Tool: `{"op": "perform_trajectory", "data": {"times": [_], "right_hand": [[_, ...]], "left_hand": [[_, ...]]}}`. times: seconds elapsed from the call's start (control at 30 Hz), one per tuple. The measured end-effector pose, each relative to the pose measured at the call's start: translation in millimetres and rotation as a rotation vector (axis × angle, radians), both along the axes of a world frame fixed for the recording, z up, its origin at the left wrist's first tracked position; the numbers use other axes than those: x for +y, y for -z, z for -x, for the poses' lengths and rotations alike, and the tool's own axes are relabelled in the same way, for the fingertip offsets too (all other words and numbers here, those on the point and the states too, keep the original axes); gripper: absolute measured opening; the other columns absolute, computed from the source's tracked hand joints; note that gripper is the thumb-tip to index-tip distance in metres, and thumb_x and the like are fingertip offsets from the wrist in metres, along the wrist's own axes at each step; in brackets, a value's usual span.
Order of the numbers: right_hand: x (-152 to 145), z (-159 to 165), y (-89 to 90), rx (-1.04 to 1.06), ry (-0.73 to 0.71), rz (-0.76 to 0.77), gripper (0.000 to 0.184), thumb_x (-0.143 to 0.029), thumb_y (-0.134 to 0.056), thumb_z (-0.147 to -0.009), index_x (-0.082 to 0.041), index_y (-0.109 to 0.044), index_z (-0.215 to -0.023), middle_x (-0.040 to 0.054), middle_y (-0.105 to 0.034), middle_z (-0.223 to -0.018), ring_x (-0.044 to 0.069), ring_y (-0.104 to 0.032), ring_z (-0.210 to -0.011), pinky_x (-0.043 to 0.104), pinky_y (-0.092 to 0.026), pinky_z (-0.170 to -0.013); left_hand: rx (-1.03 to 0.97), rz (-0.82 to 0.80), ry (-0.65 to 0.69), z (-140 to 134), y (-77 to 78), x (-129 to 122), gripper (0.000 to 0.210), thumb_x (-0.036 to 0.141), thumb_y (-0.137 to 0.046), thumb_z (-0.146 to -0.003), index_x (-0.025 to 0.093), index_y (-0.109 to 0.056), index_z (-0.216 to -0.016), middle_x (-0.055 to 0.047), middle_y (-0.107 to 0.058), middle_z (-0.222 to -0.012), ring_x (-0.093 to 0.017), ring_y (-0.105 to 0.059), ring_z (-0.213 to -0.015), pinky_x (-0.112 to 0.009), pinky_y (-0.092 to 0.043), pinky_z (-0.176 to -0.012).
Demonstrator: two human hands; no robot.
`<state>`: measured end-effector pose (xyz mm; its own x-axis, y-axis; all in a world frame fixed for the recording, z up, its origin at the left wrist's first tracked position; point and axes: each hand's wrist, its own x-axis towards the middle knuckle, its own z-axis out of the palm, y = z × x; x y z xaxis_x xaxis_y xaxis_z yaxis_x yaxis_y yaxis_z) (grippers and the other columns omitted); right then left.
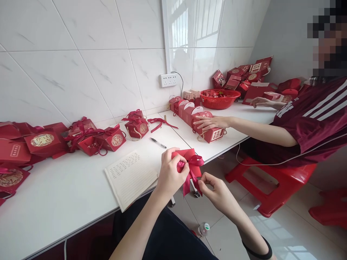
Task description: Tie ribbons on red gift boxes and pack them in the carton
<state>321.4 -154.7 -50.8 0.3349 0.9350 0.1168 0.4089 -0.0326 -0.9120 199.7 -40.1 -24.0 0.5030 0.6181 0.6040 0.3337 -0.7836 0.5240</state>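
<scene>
My left hand [173, 169] is closed around the side of a small red gift box [197, 172], its thumb and fingers pinching one loop of the dark pink ribbon bow [195, 161] on the box. Lower right, my right hand [217, 189] is closed, thumb against forefinger, at the edge of a hanging ribbon tail [187, 186]. The box is held in the air just off the table's front edge. Part of it is hidden by my left fingers.
A lined notebook [130, 180] and a pen [158, 143] lie on the white table [67, 191]. Finished red boxes [43, 141] crowd the left. A co-worker's hand [210, 122] rests on a row of boxes [187, 112]; behind stands a red basin [220, 101]. A red stool [271, 180] is at right.
</scene>
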Motion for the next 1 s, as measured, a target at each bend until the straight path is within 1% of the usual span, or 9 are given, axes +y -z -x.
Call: {"op": "perform_trajectory", "data": {"times": [0.13,0.2,0.27,0.33,0.43,0.57,0.7,0.83,1.0], "right_hand": [[-15,4,-1.6,-0.004,-0.056,0.086,0.039,-0.046,-0.044,-0.089,-0.018,-0.052,-0.064,0.0013,-0.057,-0.060,0.013,-0.047,-0.054,0.023,-0.033,-0.049],[-22,13,0.1,0.041,-0.187,0.184,0.043,-0.049,-0.042,-0.091,-0.017,-0.056,-0.065,0.0027,-0.060,-0.060,0.014,-0.050,-0.053,0.023,-0.035,-0.049],[-21,25,4.3,0.111,-0.292,0.212,0.043,-0.050,-0.039,-0.092,-0.018,-0.056,-0.070,0.0029,-0.063,-0.063,0.014,-0.053,-0.053,0.023,-0.039,-0.051],[-14,38,10.5,0.192,-0.255,0.124,0.043,-0.052,-0.038,-0.093,-0.018,-0.054,-0.072,0.0031,-0.062,-0.065,0.015,-0.055,-0.057,0.024,-0.042,-0.055],[3,51,18.7,0.318,-0.075,-0.056,0.048,-0.057,-0.037,-0.091,-0.017,-0.050,-0.068,0.0038,-0.058,-0.063,0.016,-0.056,-0.060,0.025,-0.045,-0.059],[16,60,20.7,0.347,0.006,-0.152,0.048,-0.060,-0.042,-0.088,-0.018,-0.047,-0.065,0.0024,-0.053,-0.059,0.014,-0.049,-0.054,0.024,-0.041,-0.051],[18,67,18.3,0.321,0.040,-0.177,0.045,-0.058,-0.040,-0.088,-0.019,-0.047,-0.067,0.0007,-0.048,-0.057,0.013,-0.044,-0.053,0.023,-0.039,-0.050],[18,70,18.4,0.204,0.062,-0.185,0.040,-0.048,-0.037,-0.091,-0.018,-0.048,-0.067,0.0011,-0.050,-0.060,0.013,-0.043,-0.053,0.023,-0.037,-0.052],[21,64,19.6,0.054,-0.020,-0.209,0.034,-0.039,-0.036,-0.092,-0.018,-0.046,-0.068,0.0015,-0.052,-0.063,0.013,-0.044,-0.056,0.023,-0.034,-0.052]], "left_hand": [[-0.014,-0.011,-0.014,-2,0.4,1,0.008,0.012,-0.057,-0.077,0.018,-0.056,-0.072,-0.008,-0.050,-0.107,-0.025,-0.048,-0.111,-0.042,-0.048,-0.090],[-0.014,-0.005,-0.025,-2,0.5,2,0.007,0.013,-0.057,-0.077,0.019,-0.056,-0.073,-0.008,-0.049,-0.107,-0.025,-0.048,-0.111,-0.041,-0.048,-0.090],[-0.009,0.001,-0.032,-2,0.5,3,0.007,0.013,-0.057,-0.077,0.019,-0.056,-0.073,-0.008,-0.049,-0.107,-0.025,-0.048,-0.111,-0.041,-0.047,-0.090],[-0.009,0.003,-0.036,-2,0.6,2,0.007,0.013,-0.057,-0.077,0.019,-0.056,-0.073,-0.008,-0.048,-0.107,-0.025,-0.047,-0.111,-0.041,-0.046,-0.091],[-0.019,-0.005,-0.030,-1,1.2,-1,0.007,0.013,-0.056,-0.078,0.019,-0.055,-0.073,-0.008,-0.048,-0.108,-0.025,-0.047,-0.111,-0.041,-0.046,-0.091],[-0.028,-0.001,-0.030,-1,2.0,-4,0.007,0.015,-0.056,-0.079,0.019,-0.055,-0.074,-0.008,-0.048,-0.108,-0.025,-0.047,-0.111,-0.042,-0.047,-0.090],[-0.036,0.019,-0.031,-2,1.7,-3,0.007,0.014,-0.056,-0.078,0.019,-0.056,-0.073,-0.008,-0.049,-0.109,-0.025,-0.047,-0.111,-0.042,-0.046,-0.092],[-0.025,0.083,-0.011,-2,0.6,-1,0.008,0.013,-0.056,-0.077,0.018,-0.057,-0.071,-0.008,-0.049,-0.111,-0.025,-0.047,-0.113,-0.041,-0.047,-0.092],[-0.028,0.125,-0.005,-3,0.2,-1,0.009,0.012,-0.057,-0.076,0.018,-0.058,-0.069,-0.008,-0.050,-0.112,-0.025,-0.048,-0.112,-0.040,-0.048,-0.091]]}}
